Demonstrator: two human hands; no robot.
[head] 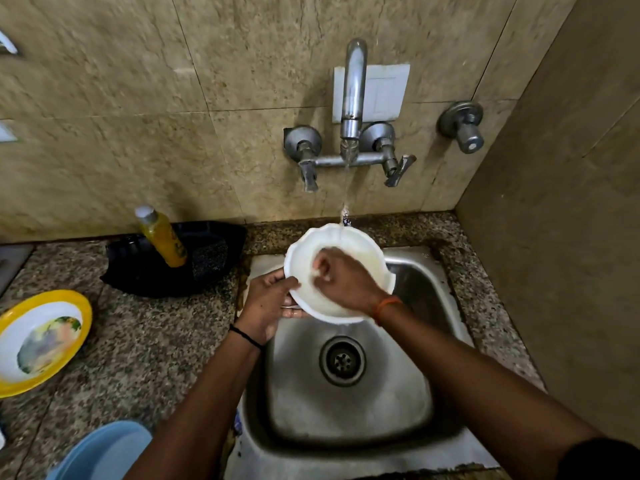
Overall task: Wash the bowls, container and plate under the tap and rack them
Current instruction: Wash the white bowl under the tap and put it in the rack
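A white bowl with a scalloped rim (360, 247) is held over the steel sink (426, 296), below the running tap (353, 95). My left hand (266, 303) grips the bowl's left edge from below. My right hand (341, 277) is inside the bowl, its fingers pressed against the wet inner surface. Water falls onto the bowl's far rim. A yellow-rimmed plate (41, 341) lies on the counter at the far left. Part of a light blue bowl (104, 452) shows at the bottom left.
A black tray (207, 258) behind the sink's left side holds a yellow soap bottle (162, 237) and a dark scrub pad. The speckled granite counter (145, 348) surrounds the sink. A side wall closes the right. The drain (342, 360) sits uncovered.
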